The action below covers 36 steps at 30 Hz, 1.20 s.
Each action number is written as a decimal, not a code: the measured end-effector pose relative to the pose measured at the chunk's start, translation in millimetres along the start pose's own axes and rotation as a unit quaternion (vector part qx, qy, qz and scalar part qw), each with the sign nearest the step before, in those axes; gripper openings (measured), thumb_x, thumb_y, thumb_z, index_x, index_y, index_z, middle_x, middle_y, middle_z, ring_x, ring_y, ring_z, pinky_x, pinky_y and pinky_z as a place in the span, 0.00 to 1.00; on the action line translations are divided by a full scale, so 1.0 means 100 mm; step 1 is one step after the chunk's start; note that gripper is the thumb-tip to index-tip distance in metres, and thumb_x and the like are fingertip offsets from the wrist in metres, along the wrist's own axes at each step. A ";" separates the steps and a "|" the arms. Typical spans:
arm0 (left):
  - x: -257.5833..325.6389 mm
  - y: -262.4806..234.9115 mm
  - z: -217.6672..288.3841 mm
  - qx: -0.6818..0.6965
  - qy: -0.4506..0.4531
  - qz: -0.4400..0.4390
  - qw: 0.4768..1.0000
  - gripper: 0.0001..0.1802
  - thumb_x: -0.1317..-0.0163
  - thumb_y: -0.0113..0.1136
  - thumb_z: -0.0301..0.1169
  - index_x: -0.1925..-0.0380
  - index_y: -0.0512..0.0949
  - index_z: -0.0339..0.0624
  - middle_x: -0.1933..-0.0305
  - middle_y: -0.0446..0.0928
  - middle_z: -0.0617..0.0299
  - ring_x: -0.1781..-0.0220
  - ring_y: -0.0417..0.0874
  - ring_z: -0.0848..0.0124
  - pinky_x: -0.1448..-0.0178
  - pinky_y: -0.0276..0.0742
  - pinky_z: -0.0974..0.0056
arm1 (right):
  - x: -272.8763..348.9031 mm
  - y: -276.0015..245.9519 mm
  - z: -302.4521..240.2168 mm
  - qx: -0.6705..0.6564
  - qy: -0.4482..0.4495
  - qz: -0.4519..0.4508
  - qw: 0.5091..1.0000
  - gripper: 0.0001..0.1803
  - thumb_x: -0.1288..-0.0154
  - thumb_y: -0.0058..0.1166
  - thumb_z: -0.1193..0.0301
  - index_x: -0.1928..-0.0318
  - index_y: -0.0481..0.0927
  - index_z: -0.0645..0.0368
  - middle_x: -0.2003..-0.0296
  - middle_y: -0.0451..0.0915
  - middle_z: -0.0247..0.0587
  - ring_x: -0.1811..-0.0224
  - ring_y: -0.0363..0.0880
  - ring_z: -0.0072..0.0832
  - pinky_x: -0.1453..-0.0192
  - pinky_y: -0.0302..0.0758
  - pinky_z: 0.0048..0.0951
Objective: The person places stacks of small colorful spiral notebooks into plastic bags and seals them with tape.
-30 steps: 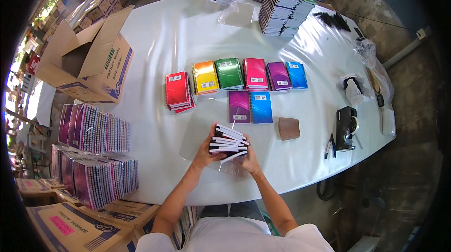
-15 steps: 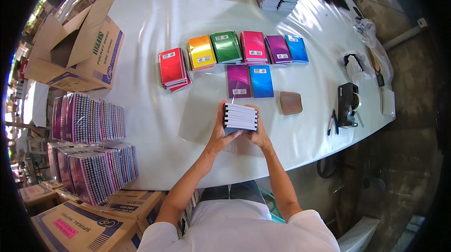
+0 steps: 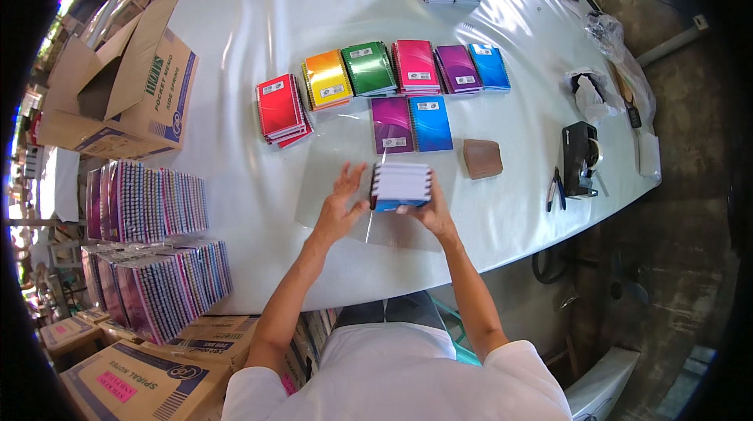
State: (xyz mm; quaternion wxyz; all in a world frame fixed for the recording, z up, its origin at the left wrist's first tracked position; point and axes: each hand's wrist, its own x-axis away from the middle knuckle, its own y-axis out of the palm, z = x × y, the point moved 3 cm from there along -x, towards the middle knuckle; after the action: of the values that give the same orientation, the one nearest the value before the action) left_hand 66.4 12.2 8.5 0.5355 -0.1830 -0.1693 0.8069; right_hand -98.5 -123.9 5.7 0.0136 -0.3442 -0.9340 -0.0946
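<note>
A small stack of spiral notebooks point(image 3: 401, 183), white page edges facing up and a blue cover on the near side, is gripped in my right hand point(image 3: 433, 213). My left hand point(image 3: 337, 205) is open beside the stack, its fingers apart and its thumb near the stack's left side; whether it touches is hard to tell. Beneath them lies a clear plastic sheet or bag point(image 3: 325, 166). Just beyond the stack, a purple notebook point(image 3: 391, 123) and a blue notebook point(image 3: 431, 127) lie side by side.
Behind stand piles of red point(image 3: 280, 103), yellow point(image 3: 326, 78), green point(image 3: 367, 68), pink point(image 3: 416, 64), purple point(image 3: 458, 68) and blue notebooks point(image 3: 489, 66). A brown block point(image 3: 481, 159), tape dispenser point(image 3: 579, 160) and pens point(image 3: 555, 189) lie right. Wrapped notebook bundles point(image 3: 157, 201) and an open carton point(image 3: 149, 99) stand left.
My left hand has come off the stack and moved left, its fingers spreading. The stack stays in my right hand, tipped so more blue cover shows. The view has shifted slightly.
</note>
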 end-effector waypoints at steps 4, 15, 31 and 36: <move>0.36 0.21 -0.25 -0.318 0.011 -0.028 0.948 0.35 0.38 0.57 0.41 0.31 0.59 0.55 0.25 0.53 0.62 0.23 0.47 0.49 0.29 0.43 0.33 | 0.17 -0.27 0.09 -0.077 0.057 0.133 0.986 0.45 0.57 0.67 0.86 0.37 0.61 0.61 0.44 0.72 0.41 0.40 0.70 0.31 0.37 0.70 0.35; 0.42 0.08 0.42 0.104 -0.057 0.034 0.992 0.49 0.50 0.70 0.32 0.29 0.54 0.49 0.27 0.59 0.57 0.28 0.60 0.54 0.28 0.58 0.52 | 0.29 0.19 0.05 0.063 -0.100 -0.055 0.991 0.48 0.64 0.79 0.70 0.41 0.64 0.58 0.47 0.72 0.40 0.42 0.70 0.32 0.36 0.66 0.35; 0.20 0.05 0.05 0.148 -0.245 0.032 0.958 0.28 0.37 0.60 0.38 0.39 0.69 0.39 0.59 0.83 0.52 0.57 0.84 0.71 0.51 0.77 0.66 | 0.14 0.37 -0.06 0.111 0.206 0.053 0.971 0.34 0.45 0.67 0.57 0.47 0.73 0.72 0.59 0.79 0.50 0.55 0.78 0.34 0.50 0.74 0.31; 0.30 0.15 -0.03 0.125 -0.246 0.053 0.960 0.27 0.38 0.60 0.38 0.41 0.70 0.38 0.61 0.83 0.52 0.59 0.85 0.68 0.52 0.77 0.65 | 0.17 0.30 0.10 0.512 0.028 0.049 0.857 0.36 0.40 0.62 0.53 0.47 0.73 0.76 0.61 0.76 0.52 0.57 0.77 0.34 0.53 0.76 0.32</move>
State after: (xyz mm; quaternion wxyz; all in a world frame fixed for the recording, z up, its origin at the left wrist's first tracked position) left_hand 44.9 34.5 -5.2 0.4526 0.0806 -0.1838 0.8688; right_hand -91.7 -89.1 2.5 0.2186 -0.3310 -0.8317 0.3884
